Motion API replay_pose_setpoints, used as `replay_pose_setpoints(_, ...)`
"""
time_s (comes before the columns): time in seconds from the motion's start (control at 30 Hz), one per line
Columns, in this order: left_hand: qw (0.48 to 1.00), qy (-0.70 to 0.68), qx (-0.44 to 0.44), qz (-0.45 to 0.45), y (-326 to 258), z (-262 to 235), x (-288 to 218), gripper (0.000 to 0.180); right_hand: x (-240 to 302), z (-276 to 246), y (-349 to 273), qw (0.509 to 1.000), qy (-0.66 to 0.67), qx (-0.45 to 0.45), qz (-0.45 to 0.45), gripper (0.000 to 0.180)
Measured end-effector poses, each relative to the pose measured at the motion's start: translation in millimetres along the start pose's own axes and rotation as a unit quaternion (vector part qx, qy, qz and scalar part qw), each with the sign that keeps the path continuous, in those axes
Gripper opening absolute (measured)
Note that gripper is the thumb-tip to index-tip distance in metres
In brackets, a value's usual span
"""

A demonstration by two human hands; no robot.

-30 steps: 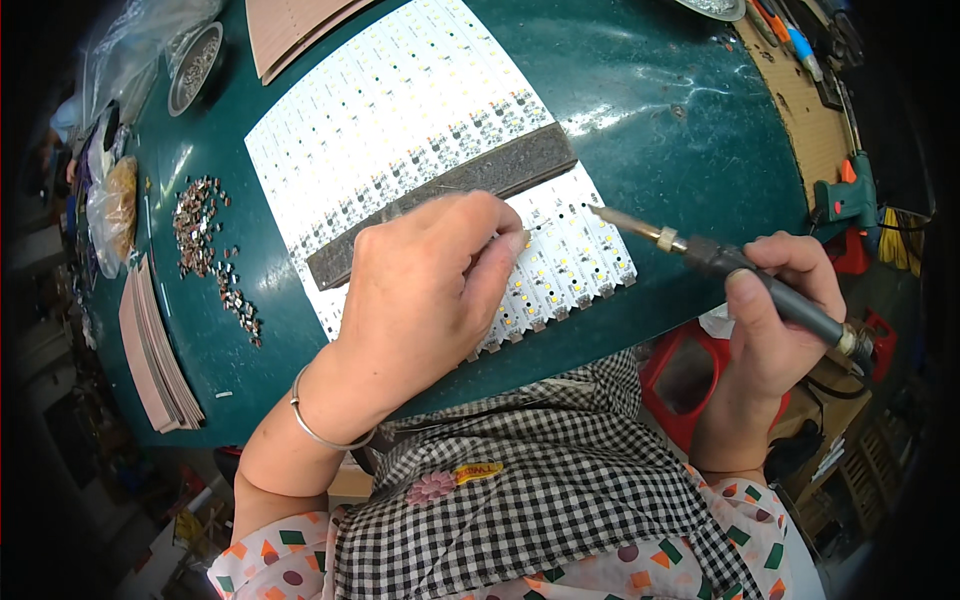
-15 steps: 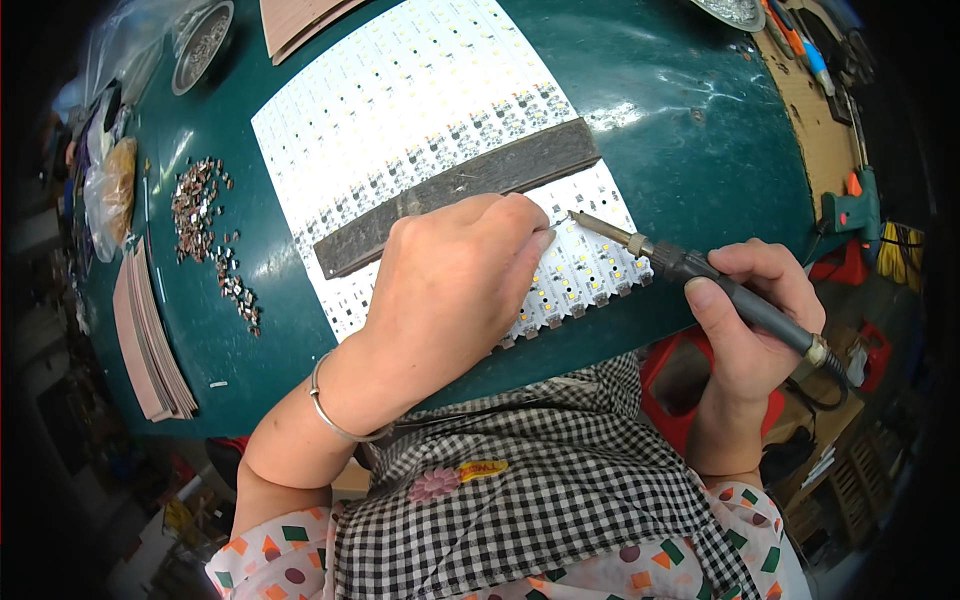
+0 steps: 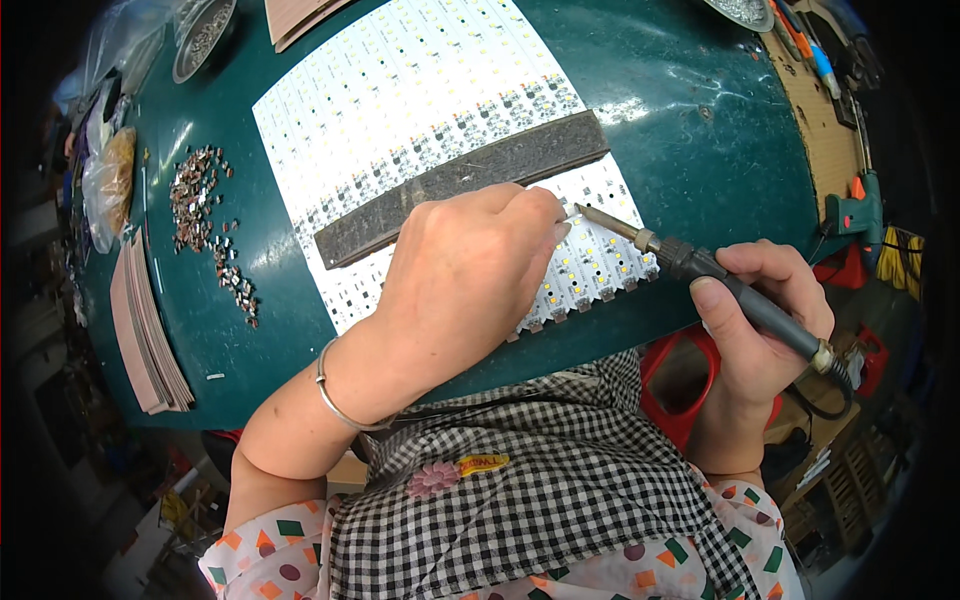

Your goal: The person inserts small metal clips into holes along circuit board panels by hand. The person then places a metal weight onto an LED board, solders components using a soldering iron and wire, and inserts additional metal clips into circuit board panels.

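My right hand (image 3: 765, 315) grips a soldering iron (image 3: 755, 300) by its dark handle, the metal tip pointing left and down to a white LED circuit board (image 3: 400, 70). Close to that tip, my left hand (image 3: 470, 265) is closed in a pinch, knuckles up, over the board's near part. A thin silvery wire (image 3: 571, 211) shows between the left fingertips and the iron's tip; the rest of it is hidden by the hand. Across the board lies a dark flat bar (image 3: 470, 180), just beyond my left hand. Small metal pieces (image 3: 606, 293) line the board's near edge.
Loose small metal pieces (image 3: 198, 195) are heaped on the green table (image 3: 700, 150) at left, near stacked brown boards (image 3: 145, 325). A metal bowl (image 3: 205, 40) stands at far left, another bowl (image 3: 742, 12) at far right. A green glue gun (image 3: 852, 215) hangs at the right edge.
My left hand and the iron's tip have shifted slightly to the right and away from me over the board. Both hands keep their hold.
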State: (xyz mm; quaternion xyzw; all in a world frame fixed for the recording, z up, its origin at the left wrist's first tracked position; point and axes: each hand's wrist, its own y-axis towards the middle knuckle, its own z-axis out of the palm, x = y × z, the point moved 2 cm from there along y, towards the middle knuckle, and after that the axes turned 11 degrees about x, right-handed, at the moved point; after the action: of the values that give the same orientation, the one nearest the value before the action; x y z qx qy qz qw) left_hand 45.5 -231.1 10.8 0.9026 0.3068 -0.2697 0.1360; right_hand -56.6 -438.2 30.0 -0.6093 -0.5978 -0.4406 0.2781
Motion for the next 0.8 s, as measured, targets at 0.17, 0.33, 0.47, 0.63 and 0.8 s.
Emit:
replay_pose_setpoints(0.17, 0.997, -0.044, -0.008, -0.065, -11.8, -14.1, -0.6, 0.007, -4.5, -4.9, -5.8, 0.984, 0.148, -0.095, 0.029, 0.025)
replay_pose_setpoints(0.33, 0.994, -0.067, -0.032, -0.075, -20.4, -16.5, -0.7, 0.007, -3.4, 0.7, -8.9, 0.992, 0.103, -0.058, 0.034, 0.026)
replay_pose_setpoints(0.47, 0.995, -0.066, -0.028, -0.069, -21.2, -11.7, 1.2, 0.007, -3.2, 11.0, -7.7, 0.995, 0.090, -0.027, 0.031, 0.026)
replay_pose_setpoints(0.63, 0.996, -0.059, -0.030, -0.060, -19.1, -6.7, 3.2, 0.007, -1.6, 15.3, -7.1, 0.998, 0.050, -0.025, 0.024, 0.025)
replay_pose_setpoints(0.8, 0.997, -0.044, -0.037, -0.055, -20.1, -5.3, 3.4, 0.007, 1.1, 15.0, -6.0, 1.000, 0.016, -0.021, 0.010, 0.026)
